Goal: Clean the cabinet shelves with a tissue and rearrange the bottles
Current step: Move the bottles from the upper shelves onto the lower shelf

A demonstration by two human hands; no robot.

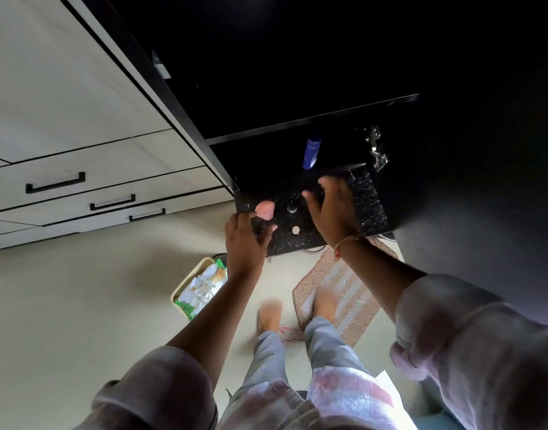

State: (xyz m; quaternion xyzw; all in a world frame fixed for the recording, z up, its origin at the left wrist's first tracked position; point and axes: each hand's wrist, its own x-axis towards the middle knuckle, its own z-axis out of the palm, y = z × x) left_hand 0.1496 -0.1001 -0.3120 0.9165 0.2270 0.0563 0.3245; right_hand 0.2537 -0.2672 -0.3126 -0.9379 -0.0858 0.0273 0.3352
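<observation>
At a dark speckled bench [369, 200] beneath an open black cabinet [297, 72], a person reaches forward with both hands. The left hand [245, 240] hovers spread, fingers [268, 232] released, just beside a pink bottle top [265, 210]. The right hand [333, 209] is open and empty too, next to a small dark bottle [291, 207] and a cork-capped bottle [295, 230]. A blue bottle [311, 152] stands on the shelf above. No tissue is visible. Each bottle is best lifted straight up, clear of its neighbours. The bench's near edge is close; bare room lies to the right
</observation>
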